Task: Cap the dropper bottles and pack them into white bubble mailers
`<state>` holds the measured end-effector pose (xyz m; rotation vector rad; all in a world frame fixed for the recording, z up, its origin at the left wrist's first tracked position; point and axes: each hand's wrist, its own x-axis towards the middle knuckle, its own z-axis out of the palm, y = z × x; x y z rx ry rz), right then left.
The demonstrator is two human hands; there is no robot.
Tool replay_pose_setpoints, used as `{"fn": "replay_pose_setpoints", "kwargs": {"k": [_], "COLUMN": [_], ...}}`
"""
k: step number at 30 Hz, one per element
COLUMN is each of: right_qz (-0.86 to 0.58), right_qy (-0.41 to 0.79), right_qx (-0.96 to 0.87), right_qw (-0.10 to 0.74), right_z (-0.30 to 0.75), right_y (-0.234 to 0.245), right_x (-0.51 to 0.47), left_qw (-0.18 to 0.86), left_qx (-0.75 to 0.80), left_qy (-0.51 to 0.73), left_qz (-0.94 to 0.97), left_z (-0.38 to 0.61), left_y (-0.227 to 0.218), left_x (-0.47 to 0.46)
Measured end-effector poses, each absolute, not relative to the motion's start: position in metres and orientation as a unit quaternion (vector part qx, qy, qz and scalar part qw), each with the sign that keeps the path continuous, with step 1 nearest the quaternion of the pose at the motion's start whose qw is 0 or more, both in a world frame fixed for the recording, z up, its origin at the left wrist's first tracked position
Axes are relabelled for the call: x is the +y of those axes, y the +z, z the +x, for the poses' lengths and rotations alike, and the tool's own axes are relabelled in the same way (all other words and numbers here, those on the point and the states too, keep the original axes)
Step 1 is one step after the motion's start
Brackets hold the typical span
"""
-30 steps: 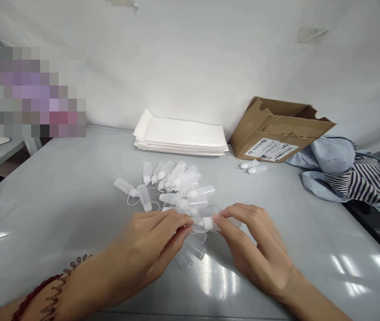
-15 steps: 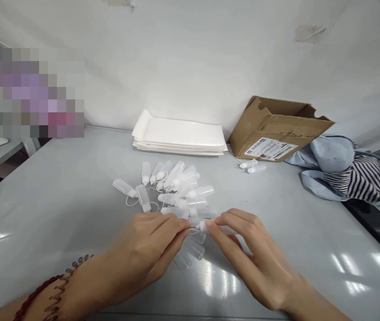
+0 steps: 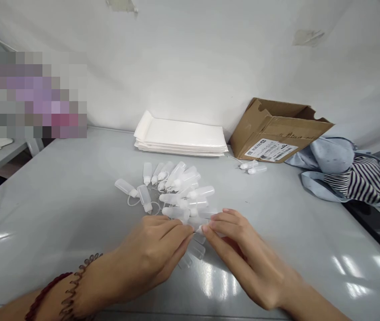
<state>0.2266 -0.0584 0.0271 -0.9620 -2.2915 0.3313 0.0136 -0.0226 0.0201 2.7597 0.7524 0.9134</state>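
Note:
A heap of small translucent squeeze bottles with white nozzle tips lies on the grey table. Just in front of it, my left hand and my right hand meet with pinched fingertips. My right hand grips one small bottle, mostly hidden under its fingers. My left fingertips are pinched at that bottle's nozzle tip, and what they hold is too small to make out. More bottles lie under and between my hands.
A stack of white padded envelopes lies at the back by the wall. A torn cardboard box stands to its right, with two loose bottles in front. Blue and striped cloth lies at the far right.
Both hands have closed in on each other, so the gap between the fingertips has gone. The bottle in my right hand is now mostly covered by the fingers.

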Motion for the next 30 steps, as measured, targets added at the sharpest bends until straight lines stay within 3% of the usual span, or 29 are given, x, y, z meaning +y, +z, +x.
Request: {"fn": "replay_pose_setpoints", "kwargs": {"k": [16, 30], "right_qz": [-0.338, -0.335], "right_qy": [-0.068, -0.068], "right_qx": [-0.877, -0.872], "right_qw": [0.335, 0.35], "right_z": [0.235, 0.2285], "right_y": [0.0241, 0.0262], "right_x": [-0.0534, -0.0559], "left_qw": [0.187, 0.146], "left_qx": [0.305, 0.264], "left_qy": [0.318, 0.33], "left_qz": [0.878, 0.894], "left_z": [0.0089, 0.0091], "left_y": [0.0191, 0.018], "left_x": [-0.0211, -0.0227]}}
